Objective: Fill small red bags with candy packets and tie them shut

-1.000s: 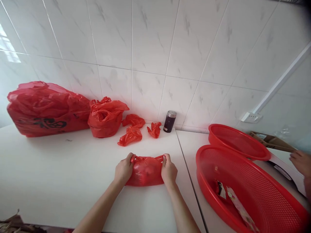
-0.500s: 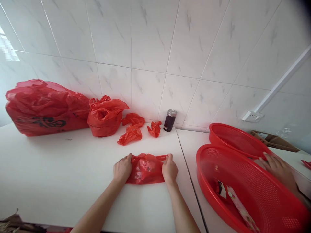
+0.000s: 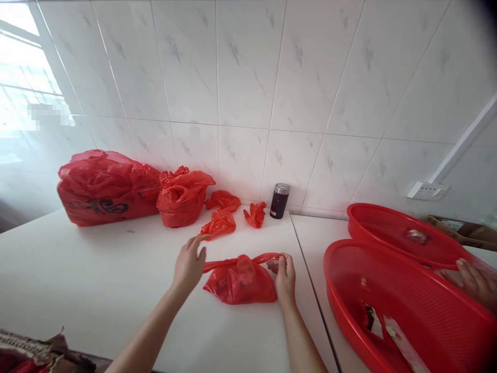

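A small filled red plastic bag (image 3: 240, 282) lies on the white table, its two handles stretched out to the sides. My right hand (image 3: 283, 272) pinches the end of the right handle. At the left handle's end is my left hand (image 3: 189, 263), its fingers apart and thumb raised, with nothing visibly gripped. Behind it lie crumpled red bags (image 3: 219, 223), a smaller crumpled one (image 3: 255, 214) and a dark cup with a silver lid (image 3: 279, 201).
Bulging red bags (image 3: 108, 191) stand at the back left. On the right are two red baskets, the nearer (image 3: 388, 280) holding a few packets, the farther (image 3: 388, 223) with a blurred pale item. Another person's hand (image 3: 473, 282) is by them. A torn cardboard box (image 3: 42, 352) is bottom left.
My left hand has opened and moved off the bag slightly leftward. The bag's handles now stretch outward. A pale item appears in the far basket, and the other person's hand has moved. The view has shifted.
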The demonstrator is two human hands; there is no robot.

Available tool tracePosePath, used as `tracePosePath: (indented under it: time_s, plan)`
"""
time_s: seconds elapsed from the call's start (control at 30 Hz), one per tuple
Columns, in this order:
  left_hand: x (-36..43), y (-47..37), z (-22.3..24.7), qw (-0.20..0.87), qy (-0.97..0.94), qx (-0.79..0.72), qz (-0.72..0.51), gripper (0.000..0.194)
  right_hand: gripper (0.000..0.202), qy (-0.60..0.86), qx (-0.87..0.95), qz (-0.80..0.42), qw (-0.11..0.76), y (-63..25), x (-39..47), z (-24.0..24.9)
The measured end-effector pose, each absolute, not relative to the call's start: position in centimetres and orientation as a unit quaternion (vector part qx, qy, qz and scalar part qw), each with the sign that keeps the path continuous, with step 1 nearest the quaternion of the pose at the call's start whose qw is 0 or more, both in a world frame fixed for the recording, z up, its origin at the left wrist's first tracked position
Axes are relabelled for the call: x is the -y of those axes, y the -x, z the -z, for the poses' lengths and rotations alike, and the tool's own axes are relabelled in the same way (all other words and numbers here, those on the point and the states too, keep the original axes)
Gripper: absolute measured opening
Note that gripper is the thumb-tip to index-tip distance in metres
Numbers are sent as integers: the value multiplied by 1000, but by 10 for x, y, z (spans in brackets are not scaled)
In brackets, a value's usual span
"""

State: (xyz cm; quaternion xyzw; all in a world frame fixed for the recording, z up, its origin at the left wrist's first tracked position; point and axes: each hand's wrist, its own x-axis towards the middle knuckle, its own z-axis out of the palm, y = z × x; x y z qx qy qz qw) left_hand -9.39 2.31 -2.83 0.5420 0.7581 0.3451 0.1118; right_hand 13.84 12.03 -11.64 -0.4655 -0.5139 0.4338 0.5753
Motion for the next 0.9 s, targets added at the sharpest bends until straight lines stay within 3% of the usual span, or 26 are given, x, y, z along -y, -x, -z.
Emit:
tracePosePath:
  time_s: [0.13,0.3,0.63,0.9]
  plan:
    - [-49,48,29,130,-674,-674,-274,31,40,435,499,-465,589,-143,-119,114]
    - [-60,48,31,200,-686,-685,-143,25,34,434,478,-483,591,-151,-120,120]
    - [37,243,-49,186,-502,-830,-158,31,29,502,533,-436,524,-146,-125,131]
    - [87,340,-4,50,-377,-915,-139,29,26,542,653,-308,429,-119,-137,126]
